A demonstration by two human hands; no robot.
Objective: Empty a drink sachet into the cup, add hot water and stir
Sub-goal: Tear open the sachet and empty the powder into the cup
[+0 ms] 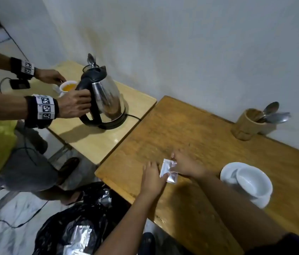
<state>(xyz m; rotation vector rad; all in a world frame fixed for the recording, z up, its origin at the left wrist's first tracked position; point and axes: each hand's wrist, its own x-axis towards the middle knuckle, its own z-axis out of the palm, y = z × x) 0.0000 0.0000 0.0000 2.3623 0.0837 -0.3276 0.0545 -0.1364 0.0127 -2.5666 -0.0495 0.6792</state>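
Sachet (pixel 168 170), silver foil, pinched between both hands low over the brown wooden table (pixel 191 129), close to its near-left edge. Left hand (pixel 152 178): fingers closed on the sachet's lower left side. Right hand (pixel 187 165): fingertips gripping its upper right corner. Bare wood lies open beyond the hands toward the wall. Cup (pixel 253 183), white, empty, on a saucer (pixel 226 172) to the right of the right hand, near its forearm. Wooden spoon holder (pixel 247 124) far right against the wall. Left of the hands, on a paler table (pixel 97 140), another person's hand grips a steel kettle (pixel 106 98) beside a filled cup (pixel 67 87). Black bag (pixel 82 223) of sachets on the floor below.
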